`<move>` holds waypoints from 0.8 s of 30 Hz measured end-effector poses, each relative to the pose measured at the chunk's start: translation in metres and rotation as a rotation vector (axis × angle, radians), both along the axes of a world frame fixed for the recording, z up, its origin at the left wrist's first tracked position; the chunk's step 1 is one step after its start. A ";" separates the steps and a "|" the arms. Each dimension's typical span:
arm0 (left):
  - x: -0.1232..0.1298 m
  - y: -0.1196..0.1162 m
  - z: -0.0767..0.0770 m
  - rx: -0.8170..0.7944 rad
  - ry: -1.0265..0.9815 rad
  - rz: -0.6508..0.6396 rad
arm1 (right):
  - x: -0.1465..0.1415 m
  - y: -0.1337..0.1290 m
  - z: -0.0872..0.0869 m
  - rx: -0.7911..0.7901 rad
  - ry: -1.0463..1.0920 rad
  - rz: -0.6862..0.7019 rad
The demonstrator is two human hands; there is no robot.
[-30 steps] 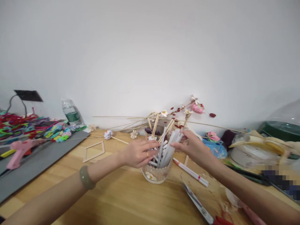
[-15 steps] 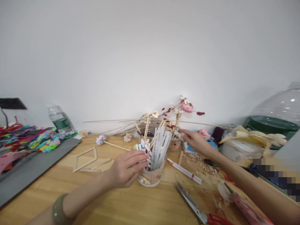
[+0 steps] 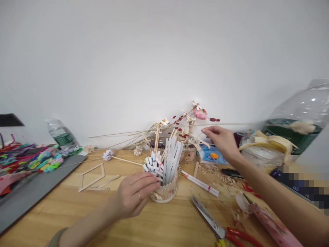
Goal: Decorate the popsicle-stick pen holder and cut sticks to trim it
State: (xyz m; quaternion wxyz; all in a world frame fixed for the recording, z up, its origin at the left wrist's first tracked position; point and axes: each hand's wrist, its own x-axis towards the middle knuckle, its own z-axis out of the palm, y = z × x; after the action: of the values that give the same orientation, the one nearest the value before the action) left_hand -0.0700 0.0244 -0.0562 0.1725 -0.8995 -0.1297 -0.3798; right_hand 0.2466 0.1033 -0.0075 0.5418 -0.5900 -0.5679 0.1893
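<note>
My left hand [image 3: 137, 193] has its fingers pressed together and curled against the left rim of a lace-trimmed pen cup [image 3: 166, 193]. White markers [image 3: 154, 163] and frosted glue sticks [image 3: 172, 159] stand in the cup. My right hand [image 3: 222, 140] is pinched at the back, beside a thin flower stick [image 3: 244, 124]. A blurred cream flower [image 3: 303, 127] is at the stick's right end. Just left of those fingers, a lace-tied jar [image 3: 189, 156] holds dried flowers and a pink rose [image 3: 200, 114]. The exact pinch point is hard to see.
Red-handled scissors [image 3: 213, 218], two markers [image 3: 200, 183] and a pink glue gun [image 3: 272, 223] lie in front on the right. Wood shavings [image 3: 223, 175], a banana peel [image 3: 277, 142] and a large bottle [image 3: 303, 106] are beyond. Wooden strips [image 3: 91, 171] and colourful yarn pieces [image 3: 48, 157] lie left.
My right hand has moved up and to the right, away from the lace-tied jar. The flower stick's right end has risen. My left hand stays at the cup, and the markers lean more.
</note>
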 end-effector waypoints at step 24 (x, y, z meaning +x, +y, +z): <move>0.040 -0.003 0.026 -0.832 -0.034 0.140 | -0.025 -0.149 -0.018 -0.311 0.710 0.520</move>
State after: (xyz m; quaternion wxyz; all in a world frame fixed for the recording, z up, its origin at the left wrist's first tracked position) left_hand -0.0299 0.0215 -0.0299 -0.1824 -0.8751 -0.3356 -0.2973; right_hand 0.2219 -0.0462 -0.0254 0.5424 -0.4012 -0.4413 0.5916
